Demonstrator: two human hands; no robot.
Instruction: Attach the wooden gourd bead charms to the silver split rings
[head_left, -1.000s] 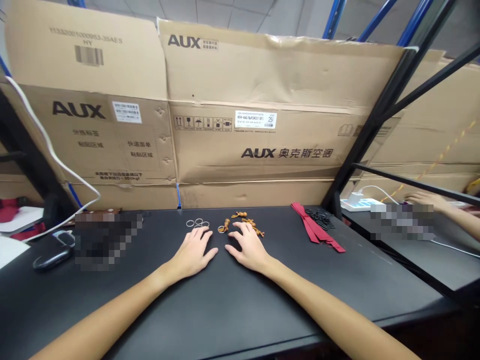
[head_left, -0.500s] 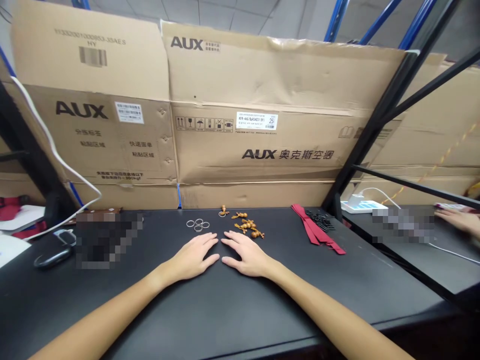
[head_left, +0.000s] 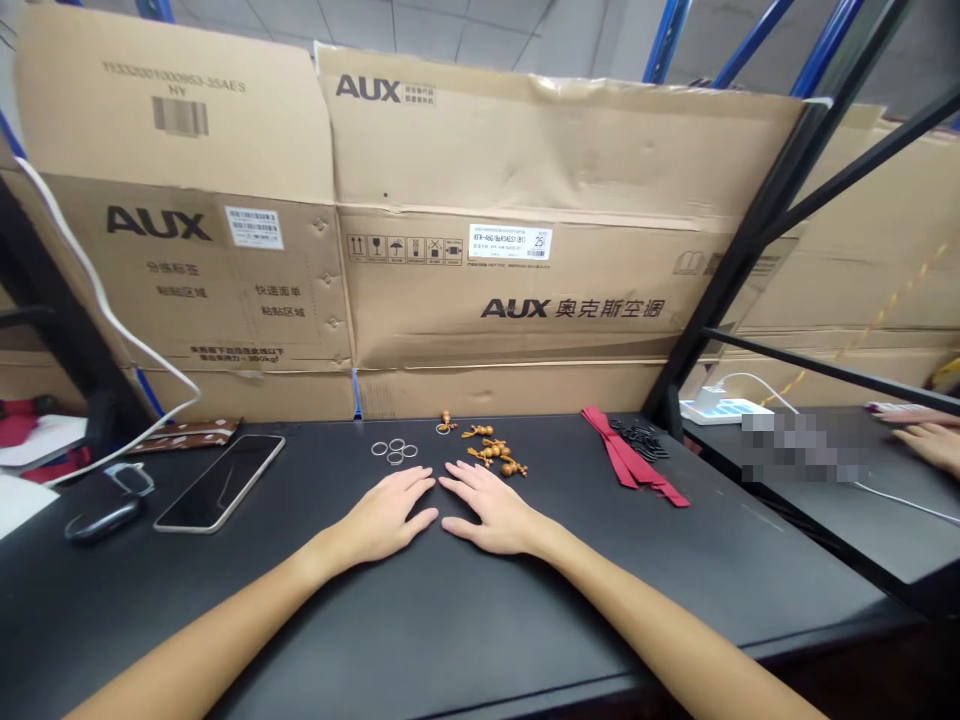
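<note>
My left hand point(head_left: 386, 512) lies palm down on the black table point(head_left: 420, 630), fingers stretched out and holding nothing. Just beyond its fingertips are several metal split rings point(head_left: 396, 458). Opposite it, my right hand point(head_left: 491, 508) rests flat too, its fingers extended and a small gap between the two hands. Several small wooden gourd pendants point(head_left: 495, 452) with yellow-brown cords lie close past the right fingertips. One more gourd pendant point(head_left: 445, 420) sits farther back with a ring at its base. Red fabric strips point(head_left: 626, 455) and a pile of black clasps point(head_left: 640, 440) lie to the right.
On the left lie a phone point(head_left: 219, 484), a black mouse-like object point(head_left: 103, 520) and a brown patterned pouch point(head_left: 187, 433). Cardboard panels point(head_left: 525, 345) stand along the back. A black rack post point(head_left: 739, 260) rises at right; beyond it are a power strip point(head_left: 724, 411) and another person's hand point(head_left: 930, 440).
My hands stay in the same place. The view has shifted very slightly. At the far right, the other person's hand has moved a little to the right.
</note>
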